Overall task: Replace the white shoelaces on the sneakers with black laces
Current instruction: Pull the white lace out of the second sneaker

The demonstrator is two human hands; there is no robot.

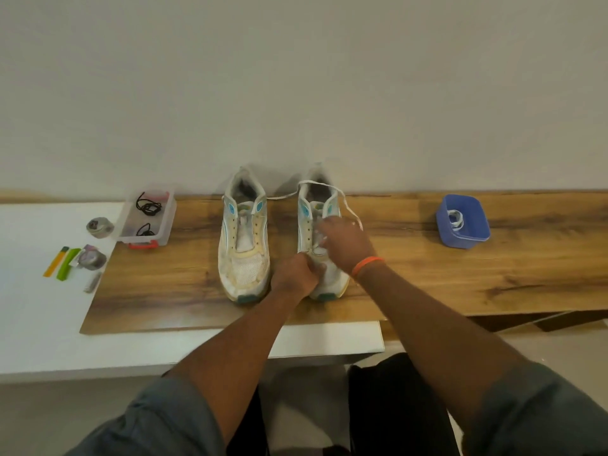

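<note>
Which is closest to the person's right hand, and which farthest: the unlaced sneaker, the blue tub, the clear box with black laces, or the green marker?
From the right hand, nearest first, in the head view:
1. Unlaced sneaker, just to its left.
2. Blue tub, off to the right, holding a white lace.
3. Clear box, left of both sneakers.
4. Green marker, far left on the white surface.

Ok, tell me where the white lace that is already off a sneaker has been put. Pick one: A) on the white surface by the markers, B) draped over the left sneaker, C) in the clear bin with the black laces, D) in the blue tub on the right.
D: a coiled white lace lies inside the blue tub, while the clear bin holds only black laces.
</note>
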